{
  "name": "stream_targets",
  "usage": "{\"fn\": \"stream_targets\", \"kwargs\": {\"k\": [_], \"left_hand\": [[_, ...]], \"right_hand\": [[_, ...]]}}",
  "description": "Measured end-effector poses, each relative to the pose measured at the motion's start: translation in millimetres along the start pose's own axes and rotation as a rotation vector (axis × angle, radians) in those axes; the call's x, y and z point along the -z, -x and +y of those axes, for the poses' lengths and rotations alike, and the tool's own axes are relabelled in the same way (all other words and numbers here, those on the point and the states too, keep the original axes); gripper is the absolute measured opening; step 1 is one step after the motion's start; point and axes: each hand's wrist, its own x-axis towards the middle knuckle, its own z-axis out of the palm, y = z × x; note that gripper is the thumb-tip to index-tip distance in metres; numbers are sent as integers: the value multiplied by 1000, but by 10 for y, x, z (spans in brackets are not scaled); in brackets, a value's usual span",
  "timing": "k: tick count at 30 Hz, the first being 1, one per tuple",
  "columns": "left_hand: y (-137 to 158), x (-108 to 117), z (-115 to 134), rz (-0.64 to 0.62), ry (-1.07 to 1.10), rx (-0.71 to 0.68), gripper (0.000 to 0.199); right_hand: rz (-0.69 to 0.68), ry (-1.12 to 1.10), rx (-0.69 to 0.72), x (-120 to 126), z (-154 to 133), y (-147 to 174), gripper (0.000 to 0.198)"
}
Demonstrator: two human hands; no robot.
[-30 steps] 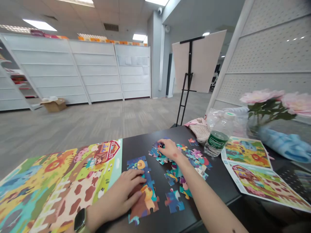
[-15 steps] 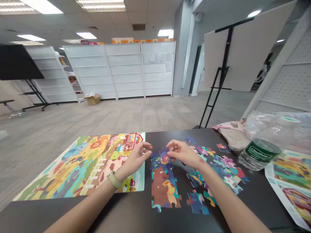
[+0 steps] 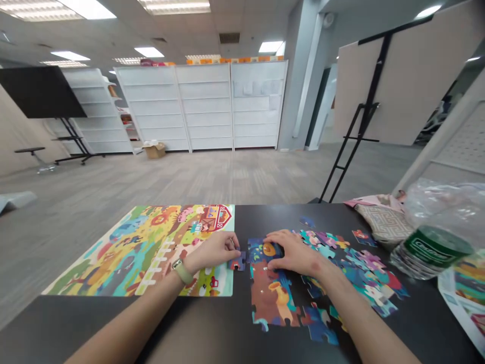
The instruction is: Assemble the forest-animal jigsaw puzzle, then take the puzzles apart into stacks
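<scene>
Pinching a small purple-and-red cardboard puzzle piece (image 3: 238, 262), the previously empty left hand (image 3: 217, 248) now has it, seemingly unjoined, beside the assembled brown-bear section (image 3: 263, 290), where the right hand (image 3: 297, 253) rests half-open, gripping nothing visible.

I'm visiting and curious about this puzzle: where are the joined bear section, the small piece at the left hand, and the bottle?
Joined bear section (image 3: 262, 294): head view, brown body of the bear.
Small piece (image 3: 237, 263): head view, its uncovered lower part.
Bottle (image 3: 432, 248): head view, its green label.
</scene>
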Motion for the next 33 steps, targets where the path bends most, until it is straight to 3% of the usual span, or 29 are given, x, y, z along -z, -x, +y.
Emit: {"fn": "stream_targets", "kwargs": {"k": [6, 11, 13, 18, 23, 28, 33], "left_hand": [[16, -166, 94, 72, -112, 4, 14], [46, -191, 167, 190, -362, -103, 10], [40, -211, 169, 169, -428, -151, 4], [33, -254, 117, 74, -395, -246, 16], [27, -241, 48, 10, -472, -265, 16], [3, -251, 100, -16, -513, -250, 16], [8, -267, 168, -44, -526, -363, 15]], "right_hand": [[3, -25, 15, 13, 5, 17, 59], [12, -41, 48, -11, 60, 2, 58], [17, -39, 66, -22, 89, 1, 60], [33, -13, 57, -3, 83, 40, 57], [42, 8, 59, 36, 67, 84, 54], [192, -12, 48, 15, 62, 57, 32], [347, -2, -37, 109, 142, 95, 23]]}}
